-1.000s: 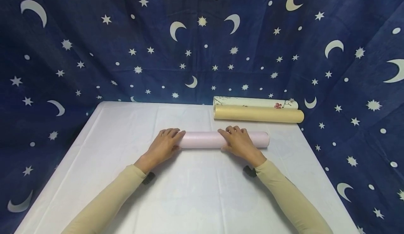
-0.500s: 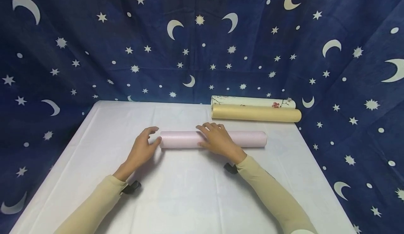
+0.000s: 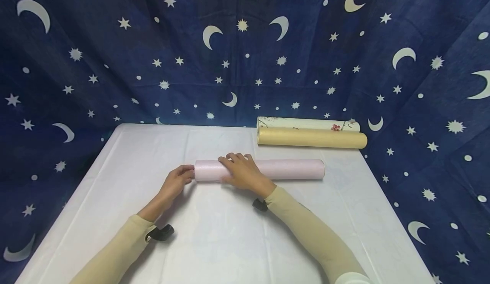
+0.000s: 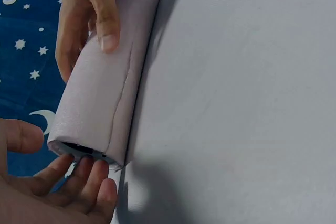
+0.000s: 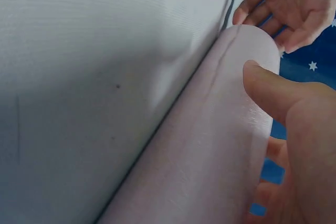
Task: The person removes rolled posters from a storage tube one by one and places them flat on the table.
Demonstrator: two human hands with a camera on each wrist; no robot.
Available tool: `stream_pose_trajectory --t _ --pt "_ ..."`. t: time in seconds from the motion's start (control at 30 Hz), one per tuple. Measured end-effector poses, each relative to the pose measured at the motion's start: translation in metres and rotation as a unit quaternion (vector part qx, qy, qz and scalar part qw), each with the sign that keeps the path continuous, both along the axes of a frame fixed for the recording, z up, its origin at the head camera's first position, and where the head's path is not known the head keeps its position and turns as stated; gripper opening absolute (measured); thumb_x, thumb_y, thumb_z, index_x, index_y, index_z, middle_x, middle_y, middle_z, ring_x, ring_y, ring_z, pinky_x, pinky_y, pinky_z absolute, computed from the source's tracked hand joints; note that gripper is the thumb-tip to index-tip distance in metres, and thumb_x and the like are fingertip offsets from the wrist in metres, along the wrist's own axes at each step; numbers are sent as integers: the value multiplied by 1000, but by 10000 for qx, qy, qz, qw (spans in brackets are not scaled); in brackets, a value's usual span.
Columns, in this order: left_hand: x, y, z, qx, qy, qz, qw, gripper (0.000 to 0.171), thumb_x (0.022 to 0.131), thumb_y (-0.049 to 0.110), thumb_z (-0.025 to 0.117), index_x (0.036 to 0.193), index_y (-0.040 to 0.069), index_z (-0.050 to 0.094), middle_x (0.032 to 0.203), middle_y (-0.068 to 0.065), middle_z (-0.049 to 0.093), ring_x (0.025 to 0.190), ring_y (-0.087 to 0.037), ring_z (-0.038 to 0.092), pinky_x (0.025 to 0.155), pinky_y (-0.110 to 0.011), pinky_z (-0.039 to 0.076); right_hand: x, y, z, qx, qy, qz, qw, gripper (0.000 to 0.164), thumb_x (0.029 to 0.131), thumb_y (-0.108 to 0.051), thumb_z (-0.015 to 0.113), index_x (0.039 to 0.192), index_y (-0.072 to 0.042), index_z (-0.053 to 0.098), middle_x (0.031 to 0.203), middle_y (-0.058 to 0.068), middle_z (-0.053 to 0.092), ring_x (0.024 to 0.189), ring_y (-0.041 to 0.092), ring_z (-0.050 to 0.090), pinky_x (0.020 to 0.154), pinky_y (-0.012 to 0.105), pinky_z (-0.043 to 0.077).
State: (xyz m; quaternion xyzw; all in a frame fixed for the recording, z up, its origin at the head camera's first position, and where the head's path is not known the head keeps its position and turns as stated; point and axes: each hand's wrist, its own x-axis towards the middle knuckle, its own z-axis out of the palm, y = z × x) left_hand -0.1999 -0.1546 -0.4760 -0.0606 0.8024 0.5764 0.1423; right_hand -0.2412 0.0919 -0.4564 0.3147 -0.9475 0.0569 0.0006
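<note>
A pale pink wallpaper roll lies crosswise on the white-covered table. My right hand holds it left of its middle, thumb on the near side and fingers over the far side. At the roll's left end is my left hand. In the left wrist view, that hand's loosely bent fingers touch or nearly touch the open, hollow end of the wallpaper roll, the thumb standing apart. A loose edge runs lengthwise along the roll in this view. The right wrist view shows the right thumb lying along the pink surface.
Behind to the right lie a gold roll and a white roll with a flower print, side by side. A dark blue curtain with moons and stars borders the white tabletop at the back and sides.
The left hand has come off the roll's upper surface and moved left to its end, fingers now drawn closer to it. The right hand has slid left along the roll, which has barely moved.
</note>
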Motion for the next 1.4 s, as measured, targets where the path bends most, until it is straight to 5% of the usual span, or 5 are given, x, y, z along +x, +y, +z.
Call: stream_pose_trajectory --t 0.47,0.9,1.4 --pt "-7 16 -8 135 -301 -218 9992 57 104 30 38 150 -5 30 158 -21 31 149 -38 23 122 -53 17 -6 -2 -12 117 -79 -18 9999 71 91 -56 60 151 -26 36 134 2 57 119 26 57 95 45 45" --pt "-5 11 -8 -8 39 -146 9999 48 103 26 44 141 -4 46 150 -21 43 146 -38 27 122 -55 13 -5 0 -12 180 16 -8 9998 71 91 -58 59 151 -27 35 136 2 57 120 26 56 96 46 45" --pt "-7 6 -12 -55 172 97 9998 41 99 28 56 128 -1 57 129 -17 61 125 -28 47 112 -49 31 -3 0 -9 176 -64 19 9998 73 91 -56 60 152 -26 34 138 2 56 122 26 56 97 46 44"
